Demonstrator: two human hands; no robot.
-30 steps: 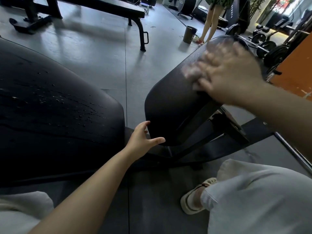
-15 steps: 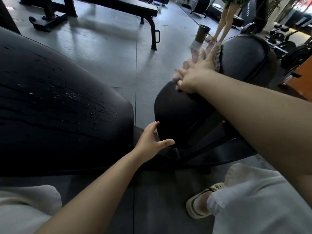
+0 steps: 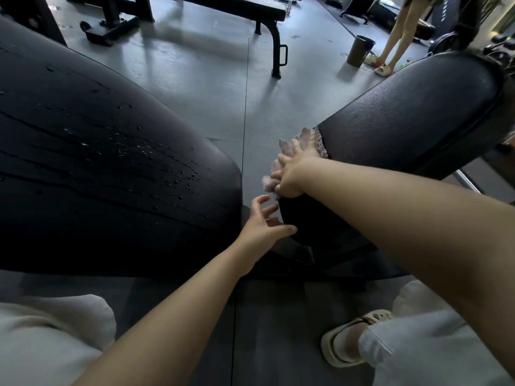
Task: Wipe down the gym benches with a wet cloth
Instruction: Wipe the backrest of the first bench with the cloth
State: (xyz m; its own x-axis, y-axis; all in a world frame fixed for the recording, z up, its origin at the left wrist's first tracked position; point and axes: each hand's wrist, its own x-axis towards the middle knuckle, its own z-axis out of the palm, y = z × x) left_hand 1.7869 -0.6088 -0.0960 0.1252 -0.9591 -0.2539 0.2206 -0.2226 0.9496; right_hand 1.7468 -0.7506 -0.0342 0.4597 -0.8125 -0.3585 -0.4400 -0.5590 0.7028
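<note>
A black padded bench seat (image 3: 404, 118) slopes up to the right. My right hand (image 3: 292, 174) presses a pale pink frilled cloth (image 3: 312, 140) against the seat's lower left edge, fingers spread over it. My left hand (image 3: 262, 224) hovers just below, fingers loosely spread, holding nothing, close to the seat's rounded lower end. To the left lies the large black backrest pad (image 3: 97, 162), wet with streaks and droplets.
A flat black bench (image 3: 223, 6) stands on the grey floor behind. A dark bucket (image 3: 361, 50) and another person's legs (image 3: 395, 37) are at the back right. My knees and a beige sandal (image 3: 351, 341) are at the bottom.
My right hand has dragged the cloth down the seat pad from its upper part to its lower left edge. The left hand stayed near the seat's lower end and spread its fingers.
</note>
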